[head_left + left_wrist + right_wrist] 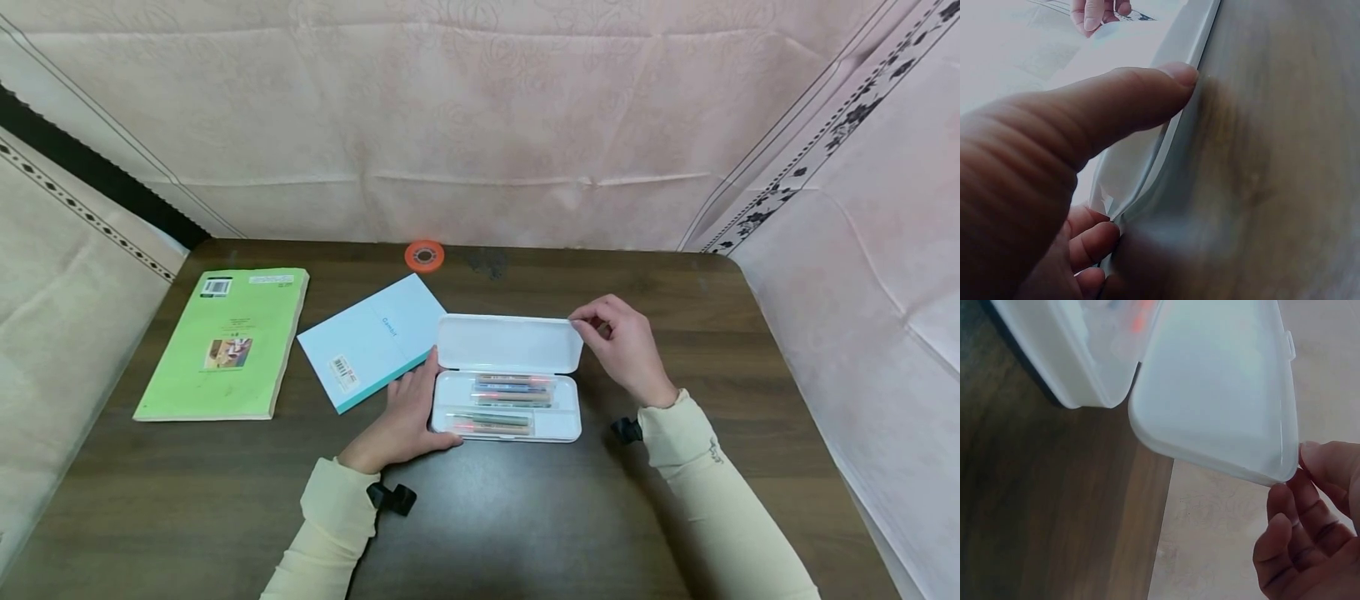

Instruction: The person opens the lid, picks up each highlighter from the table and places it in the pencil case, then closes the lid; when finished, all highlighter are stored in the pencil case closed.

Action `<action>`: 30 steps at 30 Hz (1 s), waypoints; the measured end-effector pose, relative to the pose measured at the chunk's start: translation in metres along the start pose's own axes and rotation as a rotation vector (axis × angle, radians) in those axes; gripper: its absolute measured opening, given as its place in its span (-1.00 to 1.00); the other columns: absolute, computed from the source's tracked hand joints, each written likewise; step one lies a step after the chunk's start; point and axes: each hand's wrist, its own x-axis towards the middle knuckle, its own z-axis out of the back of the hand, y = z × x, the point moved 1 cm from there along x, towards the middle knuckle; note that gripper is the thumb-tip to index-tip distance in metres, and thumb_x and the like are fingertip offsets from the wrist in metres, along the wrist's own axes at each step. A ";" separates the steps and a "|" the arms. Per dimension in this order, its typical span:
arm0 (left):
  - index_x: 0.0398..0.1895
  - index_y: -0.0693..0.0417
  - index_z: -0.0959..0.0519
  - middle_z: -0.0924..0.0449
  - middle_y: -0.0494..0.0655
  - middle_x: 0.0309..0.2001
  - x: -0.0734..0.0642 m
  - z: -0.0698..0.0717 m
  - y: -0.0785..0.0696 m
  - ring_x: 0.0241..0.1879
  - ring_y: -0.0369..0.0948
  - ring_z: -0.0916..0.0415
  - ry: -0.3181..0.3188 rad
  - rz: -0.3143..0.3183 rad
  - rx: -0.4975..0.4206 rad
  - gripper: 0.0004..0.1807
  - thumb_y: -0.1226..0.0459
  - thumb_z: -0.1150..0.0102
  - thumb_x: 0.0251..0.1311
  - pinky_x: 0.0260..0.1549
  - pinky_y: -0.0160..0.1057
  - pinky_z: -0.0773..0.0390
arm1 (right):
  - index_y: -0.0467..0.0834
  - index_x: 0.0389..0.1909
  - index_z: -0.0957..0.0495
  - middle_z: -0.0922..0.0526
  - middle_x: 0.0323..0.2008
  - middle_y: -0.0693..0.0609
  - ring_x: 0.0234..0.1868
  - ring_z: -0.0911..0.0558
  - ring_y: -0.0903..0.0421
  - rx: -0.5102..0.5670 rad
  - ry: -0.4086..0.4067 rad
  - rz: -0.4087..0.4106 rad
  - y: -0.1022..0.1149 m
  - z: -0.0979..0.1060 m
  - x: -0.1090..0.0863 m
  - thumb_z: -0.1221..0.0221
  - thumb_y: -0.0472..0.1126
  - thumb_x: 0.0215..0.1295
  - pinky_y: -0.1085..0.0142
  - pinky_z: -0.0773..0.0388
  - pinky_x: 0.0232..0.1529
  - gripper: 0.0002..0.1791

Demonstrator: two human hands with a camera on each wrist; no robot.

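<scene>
A white plastic pencil case [564,423] lies on the table with its lid [510,343] raised at the back. Several pens [512,388] sit inside in two groups, one behind the other. My left hand [401,423] holds the case at its left end, the thumb on the front edge and the fingers along the side. Between thumb and fingertips, my right hand [624,343] pinches the lid's far right corner. The right wrist view shows the lid [1216,387] tilted up from the base, its corner between the fingers of the right hand [1310,531].
A light blue booklet [367,333] lies left of the case, close to the left fingers. Farther left is a green book [255,308]. An orange tape roll [423,256] sits at the table's back edge. Pale cloth [480,125] hangs behind the wooden table [480,533].
</scene>
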 end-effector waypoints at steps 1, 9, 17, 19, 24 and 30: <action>0.57 0.19 0.35 -0.12 0.07 0.46 0.000 0.000 0.000 0.27 0.04 -0.13 -0.008 -0.002 -0.007 0.45 -0.05 -0.55 -0.14 0.20 0.13 -0.03 | -0.10 -0.18 -0.70 -0.59 -0.24 0.04 -0.40 -0.43 0.13 0.000 0.003 0.000 0.001 0.000 -0.001 -0.28 -0.22 0.30 0.37 -0.41 -0.43 -0.89; 0.55 0.27 0.35 -0.23 0.10 0.40 0.002 -0.001 0.003 0.25 0.05 -0.19 -0.044 -0.017 0.005 0.50 -0.04 -0.60 -0.20 0.22 0.15 -0.08 | -0.05 -0.24 -0.71 -0.53 -0.37 0.13 -0.46 -0.40 0.18 0.006 0.040 0.051 0.007 0.007 -0.019 -0.27 -0.16 0.32 0.38 -0.35 -0.47 -0.91; 0.58 0.04 0.34 -0.08 0.12 0.49 -0.002 0.004 0.006 0.35 0.05 -0.08 0.015 0.038 -0.109 0.46 -0.17 -0.51 -0.16 0.29 0.22 -0.01 | 0.05 -0.20 -0.63 -0.52 -0.33 0.21 -0.38 -0.47 0.24 0.032 0.271 0.168 0.003 0.013 -0.055 -0.33 -0.18 0.25 0.38 -0.48 -0.37 -0.86; 0.59 -0.01 0.23 -0.08 0.06 0.49 -0.003 0.005 0.008 0.37 0.03 -0.06 0.030 0.037 -0.129 0.36 -0.21 -0.46 -0.12 0.28 0.21 -0.01 | 0.06 -0.17 -0.60 -0.52 -0.31 0.20 -0.34 -0.48 0.21 0.015 0.349 0.182 0.001 0.010 -0.062 -0.37 -0.15 0.21 0.35 -0.50 -0.33 -0.80; 0.53 -0.01 -0.04 -0.13 0.00 0.48 -0.003 0.006 0.007 0.37 0.01 -0.10 0.041 0.036 -0.086 0.06 -0.21 -0.31 0.06 0.24 0.16 -0.06 | 0.04 -0.17 -0.56 -0.47 -0.32 0.17 -0.30 -0.45 0.21 -0.083 0.461 0.183 -0.001 -0.003 -0.070 -0.42 -0.09 0.14 0.38 -0.45 -0.26 -0.71; 0.51 -0.01 -0.10 -0.19 -0.01 0.45 0.000 0.004 0.004 0.33 -0.01 -0.13 0.029 0.027 -0.044 0.01 -0.21 -0.30 0.08 0.22 0.14 -0.11 | 0.03 -0.21 -0.54 -0.43 -0.37 0.16 -0.33 -0.41 0.23 -0.164 0.510 0.152 0.002 -0.011 -0.071 -0.42 -0.07 0.13 0.40 -0.41 -0.28 -0.72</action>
